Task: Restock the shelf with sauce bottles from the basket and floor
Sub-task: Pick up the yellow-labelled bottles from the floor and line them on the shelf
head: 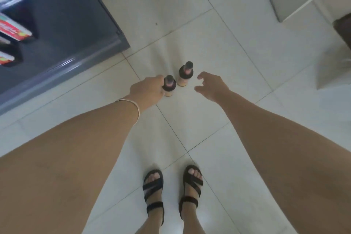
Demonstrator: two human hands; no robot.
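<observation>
Labels: I am finding no legible writing; too blurred.
Bottles: near bottle (169, 85) and far bottle (185, 74), dark-capped, pale-bodied, are standing on the floor (209, 43).
Left hand (147, 91): I am gripping the near bottle.
Right hand (212, 85): fingers spread, holding nothing, beside the far bottle.

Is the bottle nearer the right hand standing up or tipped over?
Upright. The right bottle stands on its base on the floor, cap up, untouched; the right hand is open beside it.

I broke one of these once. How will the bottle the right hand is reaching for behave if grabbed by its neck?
The farther bottle stands upright on smooth floor tile, tall with a narrow neck, so a clumsy nudge from the right hand would probably tip it. It looks like glass, likely breakable. It appears full, so fairly heavy.
</observation>
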